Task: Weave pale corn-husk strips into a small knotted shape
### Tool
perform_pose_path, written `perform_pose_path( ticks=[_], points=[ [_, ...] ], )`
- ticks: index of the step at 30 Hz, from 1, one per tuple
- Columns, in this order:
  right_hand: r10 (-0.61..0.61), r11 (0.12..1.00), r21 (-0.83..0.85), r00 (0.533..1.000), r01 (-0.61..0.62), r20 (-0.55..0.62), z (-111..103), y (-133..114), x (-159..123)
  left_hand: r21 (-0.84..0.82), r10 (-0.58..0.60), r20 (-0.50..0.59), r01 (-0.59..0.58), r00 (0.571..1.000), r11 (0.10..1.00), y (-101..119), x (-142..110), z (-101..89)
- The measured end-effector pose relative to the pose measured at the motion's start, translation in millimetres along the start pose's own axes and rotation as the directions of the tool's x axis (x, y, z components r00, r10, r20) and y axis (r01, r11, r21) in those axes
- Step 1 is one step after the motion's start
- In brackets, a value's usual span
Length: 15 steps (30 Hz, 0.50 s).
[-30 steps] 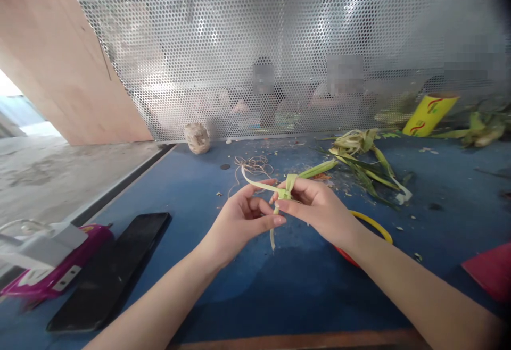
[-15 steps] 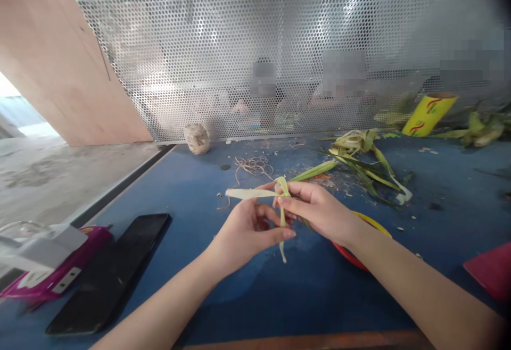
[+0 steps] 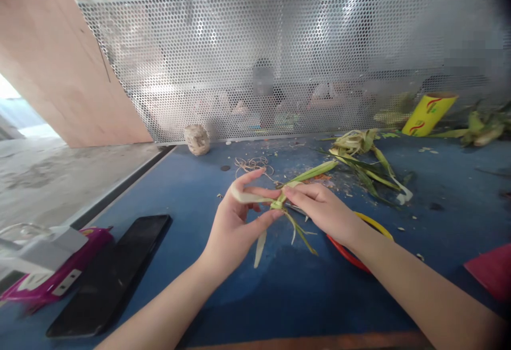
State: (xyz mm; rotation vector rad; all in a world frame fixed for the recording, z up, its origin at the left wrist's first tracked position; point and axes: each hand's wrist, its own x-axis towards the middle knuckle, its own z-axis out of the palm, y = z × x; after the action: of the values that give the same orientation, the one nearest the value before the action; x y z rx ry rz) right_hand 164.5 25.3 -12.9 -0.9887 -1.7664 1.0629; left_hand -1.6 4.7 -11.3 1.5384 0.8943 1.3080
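Both hands hold a knotted bundle of pale green corn husk strips point(image 3: 276, 205) above the blue table. My left hand point(image 3: 235, 217) pinches the knot between thumb and fingers, its index finger raised. One whitish strip loops over that hand, and another hangs below it. My right hand point(image 3: 319, 201) is closed on the husk just right of the knot, its thumb on top. Thin green ends dangle under the knot. Beneath my right wrist lies a red and yellow ring-shaped object point(image 3: 351, 254), partly covered by the forearm.
Beyond my hands lie tangled twine point(image 3: 254, 166) and a pile of corn husks point(image 3: 355, 153). A twine roll point(image 3: 197, 139) and a yellow tube point(image 3: 429, 115) stand near the perforated metal screen point(image 3: 223, 47). At left are a black phone point(image 3: 115, 275) and a magenta power strip point(image 3: 75, 275).
The husk bundle has been turned, so its thin ends now point down and right. My left index finger has lifted, and a strip now drapes over the left hand.
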Motion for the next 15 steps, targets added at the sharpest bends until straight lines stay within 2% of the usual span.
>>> perform_pose_path(
  ticks=[3,7,9,11,15],
  points=[
    [0.014,1.000,-0.008,0.996,-0.015,-0.093,1.4,-1.3,0.8,0.080,-0.015,-0.068,0.020,0.998,0.997,2.3,-1.0,0.0],
    [-0.020,0.991,0.133,0.996,0.031,-0.083,2.5,-4.3,-0.6,0.064,-0.061,-0.048,0.064,0.997,0.996,4.2,-3.3,1.2],
    [-0.073,0.988,0.130,0.994,0.083,-0.079,3.1,-5.5,-2.2,0.019,-0.058,-0.034,0.059,0.998,0.998,4.4,-3.8,2.2],
    [-0.136,0.988,0.058,0.988,0.140,-0.074,4.1,-6.0,-3.9,-0.061,-0.084,-0.024,0.083,0.996,0.995,4.1,-3.2,3.0],
    [-0.219,0.975,-0.045,0.971,0.216,-0.097,6.6,-5.5,-5.6,-0.214,-0.241,0.055,0.248,0.969,0.945,1.9,0.0,3.2]
  ],
)
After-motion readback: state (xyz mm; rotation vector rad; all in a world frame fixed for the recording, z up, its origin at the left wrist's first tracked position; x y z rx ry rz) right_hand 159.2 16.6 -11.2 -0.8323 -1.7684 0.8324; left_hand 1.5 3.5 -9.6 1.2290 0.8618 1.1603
